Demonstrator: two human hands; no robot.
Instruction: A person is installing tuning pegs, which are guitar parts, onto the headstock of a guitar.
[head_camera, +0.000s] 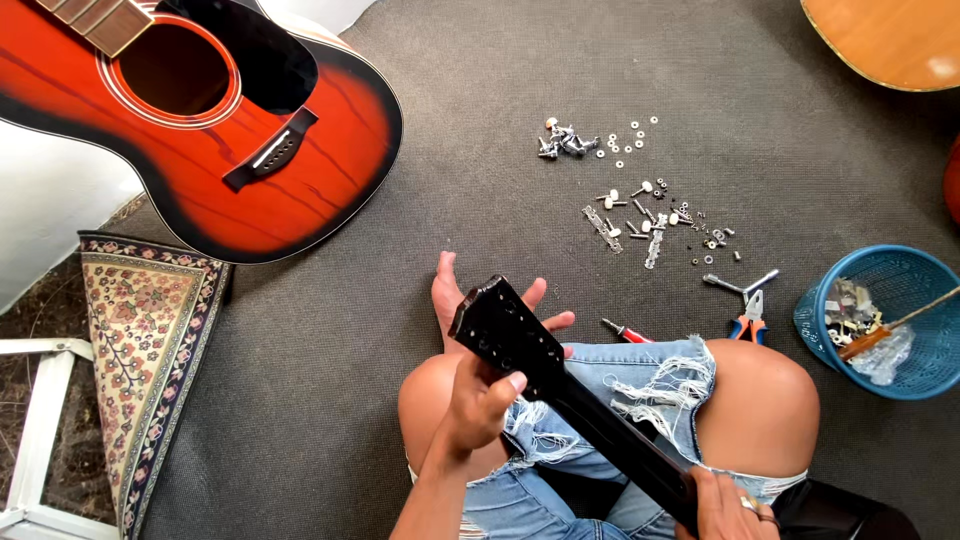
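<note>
The person sits on the grey carpet (330, 330) with knees bent in torn jeans, a black guitar neck (560, 390) lying slantwise across the lap. The left hand (478, 400) is curled around the neck just below the headstock (500, 325), thumb over the front — a firm hold. The right hand (730, 505) closes on the neck lower down, near the bottom edge of the view, a ring on one finger. The headstock points up and to the left, its peg holes bare, with a bare foot (450, 295) showing behind it.

On the carpet beyond the knees lies a scatter of silver tuning pegs, washers and screws (640, 200). Nearer the right knee sit pliers (750, 318) with orange-and-blue grips and a small red-handled screwdriver (627, 331). A blue plastic basket (925, 365) stands at the right, holding bits of hardware. A red sunburst acoustic guitar (230, 130) lies at the upper left — beside it, a floral rug (140, 350).
</note>
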